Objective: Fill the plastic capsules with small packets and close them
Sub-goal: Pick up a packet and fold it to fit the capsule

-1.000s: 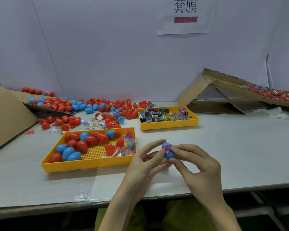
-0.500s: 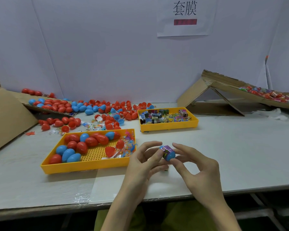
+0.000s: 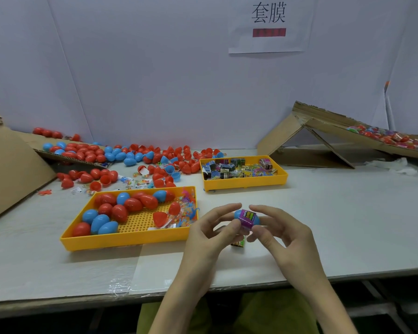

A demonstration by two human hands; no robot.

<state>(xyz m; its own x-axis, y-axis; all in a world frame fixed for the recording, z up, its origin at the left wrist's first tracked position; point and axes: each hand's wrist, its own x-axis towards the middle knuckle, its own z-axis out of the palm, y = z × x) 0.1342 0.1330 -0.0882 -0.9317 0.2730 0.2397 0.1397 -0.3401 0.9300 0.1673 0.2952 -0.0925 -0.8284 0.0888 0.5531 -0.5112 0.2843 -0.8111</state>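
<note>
A blue capsule with a purple printed band around its middle hangs above the table's front. My left hand pinches its left end between thumb and fingers. From the right, my right hand pinches it with thumb below and forefinger on top. A small packet lies on the table under my hands, mostly hidden. The near yellow tray holds red and blue capsules and clear toy packets. The far yellow tray holds printed bands or packets.
Loose red and blue capsules are scattered along the back left by a cardboard sheet. A cardboard ramp at the back right carries wrapped capsules. The table's front edge runs just below my wrists.
Both hands have turned the banded capsule between the fingertips and lifted it slightly; the purple band now faces up. The trays have not moved.
</note>
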